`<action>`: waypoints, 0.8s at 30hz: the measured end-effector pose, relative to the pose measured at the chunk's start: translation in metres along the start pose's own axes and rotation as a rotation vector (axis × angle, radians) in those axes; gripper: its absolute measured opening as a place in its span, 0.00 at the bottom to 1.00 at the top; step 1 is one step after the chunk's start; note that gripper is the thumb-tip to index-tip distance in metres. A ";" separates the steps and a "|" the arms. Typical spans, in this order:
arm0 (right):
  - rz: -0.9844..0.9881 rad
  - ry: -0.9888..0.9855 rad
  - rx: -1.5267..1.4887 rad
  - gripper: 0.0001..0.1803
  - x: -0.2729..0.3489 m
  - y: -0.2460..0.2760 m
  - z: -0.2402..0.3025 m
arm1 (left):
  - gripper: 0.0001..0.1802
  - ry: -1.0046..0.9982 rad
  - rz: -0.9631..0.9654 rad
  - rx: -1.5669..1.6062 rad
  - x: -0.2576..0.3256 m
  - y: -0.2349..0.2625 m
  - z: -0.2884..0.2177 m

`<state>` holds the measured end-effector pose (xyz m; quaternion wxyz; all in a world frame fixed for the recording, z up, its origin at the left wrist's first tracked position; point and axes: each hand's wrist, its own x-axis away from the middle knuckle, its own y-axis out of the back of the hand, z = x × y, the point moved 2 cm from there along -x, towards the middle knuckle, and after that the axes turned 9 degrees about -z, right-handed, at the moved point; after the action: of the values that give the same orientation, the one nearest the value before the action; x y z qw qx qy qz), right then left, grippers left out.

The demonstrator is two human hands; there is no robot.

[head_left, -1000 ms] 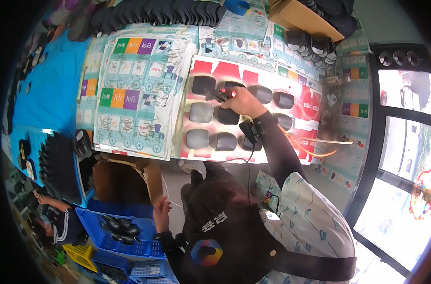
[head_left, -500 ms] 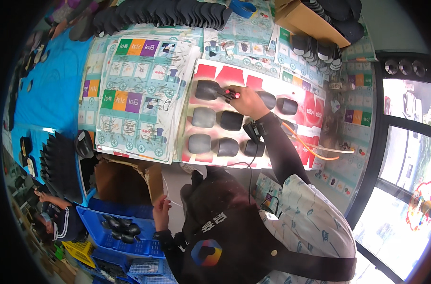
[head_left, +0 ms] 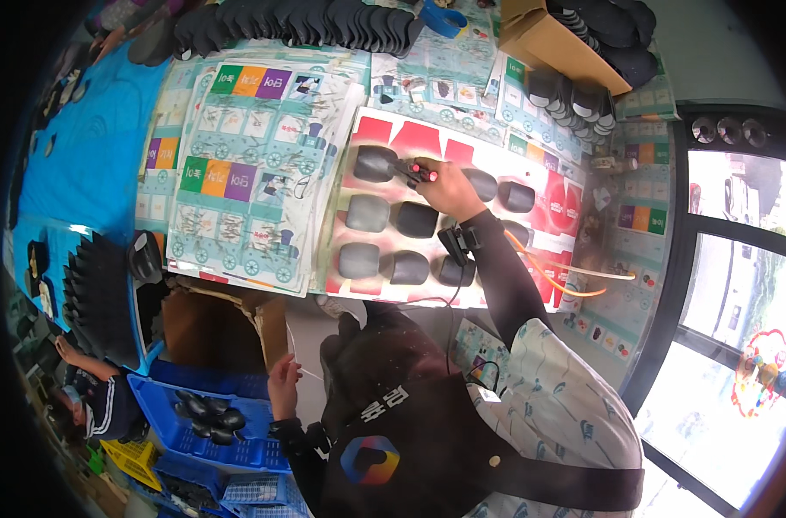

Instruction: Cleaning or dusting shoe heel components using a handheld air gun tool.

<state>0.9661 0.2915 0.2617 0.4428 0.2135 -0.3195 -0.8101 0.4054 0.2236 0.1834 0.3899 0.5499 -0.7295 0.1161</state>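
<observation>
My right hand [head_left: 446, 188] is closed round a small dark spray gun [head_left: 413, 172] with red knobs. Its tip points at the upper-left black curved cap-like piece [head_left: 375, 163]. Several such pieces lie in rows on a red-and-white printed board [head_left: 396, 115]. Some look dull grey, such as the piece in the middle row [head_left: 368, 213], while the one beside it [head_left: 417, 220] is darker. Grey haze marks the board around them. An orange hose [head_left: 540, 269] lies by my right forearm. Down beside my body, my left hand [head_left: 284, 386] hangs with its fingers loosely bent and apart, holding nothing.
Stacked printed sheets [head_left: 237, 164] lie left of the board. A row of black pieces [head_left: 298, 24] and a cardboard box [head_left: 553, 47] stand along the back. Blue crates [head_left: 164, 423] sit at lower left, near another person [head_left: 99, 397]. A cable [head_left: 452, 324] hangs by my right side.
The whole view has shifted slightly. My right hand keeps the spray gun at the upper-left piece. My left hand still hangs low, its fingers a little more bent.
</observation>
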 end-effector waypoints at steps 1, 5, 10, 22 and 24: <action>0.012 -0.041 0.041 0.12 -0.002 0.002 0.005 | 0.15 -0.009 0.000 -0.007 0.000 0.000 0.001; 0.032 -0.097 0.091 0.13 0.002 0.010 0.000 | 0.15 -0.060 -0.011 -0.020 -0.002 0.002 0.004; 0.009 -0.040 -0.075 0.14 0.007 0.003 0.014 | 0.15 -0.039 -0.019 -0.005 0.002 0.004 0.012; 0.090 0.066 0.054 0.17 0.009 -0.020 0.010 | 0.16 -0.057 -0.035 0.022 0.012 0.008 0.035; 0.182 0.101 0.121 0.23 0.009 -0.024 0.011 | 0.15 -0.065 -0.037 0.022 0.015 0.008 0.039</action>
<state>0.9402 0.2967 0.2523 0.5162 0.2504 -0.3634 -0.7340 0.3795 0.1931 0.1697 0.3619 0.5711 -0.7301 0.0987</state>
